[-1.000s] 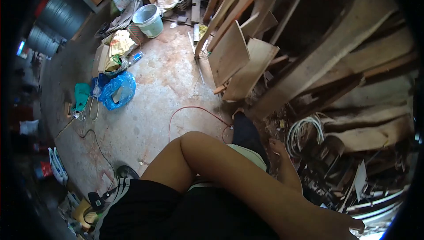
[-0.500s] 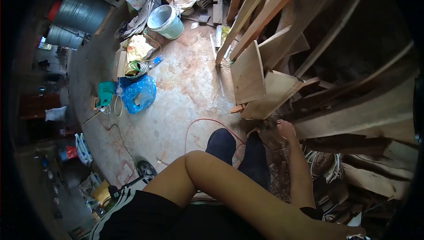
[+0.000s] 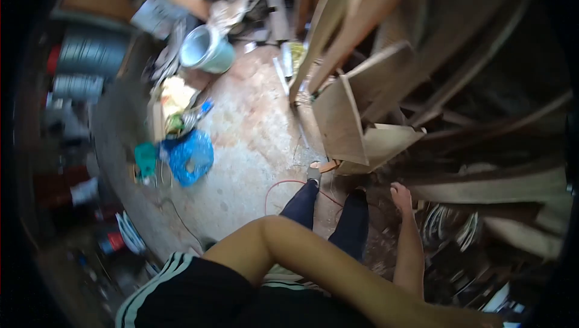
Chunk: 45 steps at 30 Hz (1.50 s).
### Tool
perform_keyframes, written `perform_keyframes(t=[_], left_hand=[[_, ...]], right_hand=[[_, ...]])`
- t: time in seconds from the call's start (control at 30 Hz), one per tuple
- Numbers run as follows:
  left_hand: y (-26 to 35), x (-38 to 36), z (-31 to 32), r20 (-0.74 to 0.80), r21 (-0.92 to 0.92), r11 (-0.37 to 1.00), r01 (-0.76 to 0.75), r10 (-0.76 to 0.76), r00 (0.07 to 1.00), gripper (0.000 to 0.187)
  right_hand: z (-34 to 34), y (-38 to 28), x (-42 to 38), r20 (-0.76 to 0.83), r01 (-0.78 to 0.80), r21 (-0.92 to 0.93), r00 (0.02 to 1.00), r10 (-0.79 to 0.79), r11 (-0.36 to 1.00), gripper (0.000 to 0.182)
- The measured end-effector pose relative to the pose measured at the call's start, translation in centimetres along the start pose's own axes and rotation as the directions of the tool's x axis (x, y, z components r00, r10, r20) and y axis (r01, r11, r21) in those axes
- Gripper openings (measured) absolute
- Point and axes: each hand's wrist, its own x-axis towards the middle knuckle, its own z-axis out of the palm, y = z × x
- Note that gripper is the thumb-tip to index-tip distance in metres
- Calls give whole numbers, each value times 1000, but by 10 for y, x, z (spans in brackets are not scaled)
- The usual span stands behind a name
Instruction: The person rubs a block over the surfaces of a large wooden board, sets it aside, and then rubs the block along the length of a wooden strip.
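Observation:
My right hand [image 3: 401, 196] reaches forward and down at the foot of a stack of leaning wooden boards [image 3: 341, 120]. Nothing is in it, and its fingers hang just below a pale plank [image 3: 386, 142]. Beside it to the right lies a coil of white cable [image 3: 447, 230] among dark scrap. My left arm folds across my body, elbow up at the centre. Its hand [image 3: 480, 321] sits at the bottom edge, mostly cut off. My legs in dark trousers [image 3: 301, 202] stand on the concrete floor.
A red cable [image 3: 283, 184] loops on the floor by my feet. A blue plastic bag [image 3: 190, 157] and a green cloth [image 3: 145, 158] lie to the left. A pale bucket [image 3: 208, 48] and grey metal drums [image 3: 90, 56] stand further back. Long planks lean at the right.
The view has swung and blurred. My right hand has dropped slightly, from the plank's edge toward the scrap. My legs show further forward. The left arm stays folded.

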Motion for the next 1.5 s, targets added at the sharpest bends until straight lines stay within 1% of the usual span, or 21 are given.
perform_keyframes(t=[0.13, 0.2, 0.23, 0.3, 0.33, 0.4, 0.5, 0.53, 0.57, 0.6, 0.67, 0.7, 0.77, 0.87, 1.0, 1.03, 1.13, 1.2, 1.27, 1.4, 1.5], left_hand=[[-45, -59, -84, -20, -59, 877, 477, -479, 878, 12], [-52, -91, -143, -90, 283, 555, 782, -797, 598, 23], [-57, -117, -158, -291, 300, 382, 874, -836, 465, 26], [-54, -218, -178, -640, 165, 171, 971, -731, 237, 21], [-46, -247, -178, -758, -35, 112, 993, -651, 47, 20], [-12, -328, -183, -827, -290, -130, 948, -465, -316, 21], [61, -453, -151, -765, -625, 7, 780, -204, -611, 17], [103, -500, -136, -692, -685, -16, 728, -298, -657, 16], [93, -490, -113, -702, -701, -89, 707, -87, -707, 16], [161, -602, -85, -632, -760, 35, 649, -271, -726, 14], [133, -588, -96, -665, -726, 7, 688, -260, -700, 15], [130, -595, -90, -688, -698, -28, 715, -249, -682, 16], [128, -595, -68, -727, -644, -107, 758, -225, -649, 18], [130, -563, -28, -771, -558, -244, 793, -200, -604, 21], [124, -520, -7, -819, -402, -408, 820, -241, -521, 27], [128, -516, -11, -822, -396, -406, 824, -243, -515, 27], [145, -525, -28, -622, -719, -203, 665, -242, -745, 30], [155, -537, -34, -611, -709, -178, 682, -327, -721, 31], [138, -504, -47, -602, -776, -70, 627, -216, -769, 20], [152, -499, -74, -646, -690, -130, 712, -334, -687, 27], [157, -489, -95, -696, -654, -91, 751, -316, -645, 28]], right_hand=[[13, 20, 39, -92, -113, 110, 988, 123, 988, 34], [16, 35, 79, -160, -268, 259, 936, 314, 928, 36], [28, 59, 113, -139, -405, 236, 886, 443, 883, 42], [42, 104, 176, -263, -231, 539, 868, 422, 810, 45], [21, 103, 189, -189, -355, 541, 832, 521, 762, 49], [1, 117, 233, -103, -470, 540, 786, 610, 698, 55], [19, 148, 302, -241, -183, 830, 736, 633, 527, 72], [-3, 125, 292, -208, -101, 895, 767, 607, 434, 70], [-20, 110, 292, -184, -20, 943, 800, 571, 333, 69], [-3, 120, 316, -188, -12, 943, 804, 564, 332, 69], [44, 147, 365, -432, 20, 855, 581, 690, 518, 65], [52, 163, 373, -429, 23, 856, 589, 684, 517, 65], [53, 173, 368, -142, 106, 985, 947, 287, 137, 67], [46, 158, 358, -269, 257, 963, 909, 317, 81, 42], [-36, 107, 335, -465, -53, 716, 708, 532, 696, 54], [-56, 94, 331, -470, -46, 717, 705, 531, 696, 54], [-119, 57, 312, -496, 145, 801, 704, 508, 581, 62], [-159, 38, 304, -675, 182, 679, 535, 508, 711, 63], [-202, 12, 268, -745, 203, 595, 501, 440, 778, 60], [-292, -50, 187, -813, 111, 428, 481, 328, 897, 55], [-339, -102, 129, -909, 273, 337, 343, 236, 901, 47]])
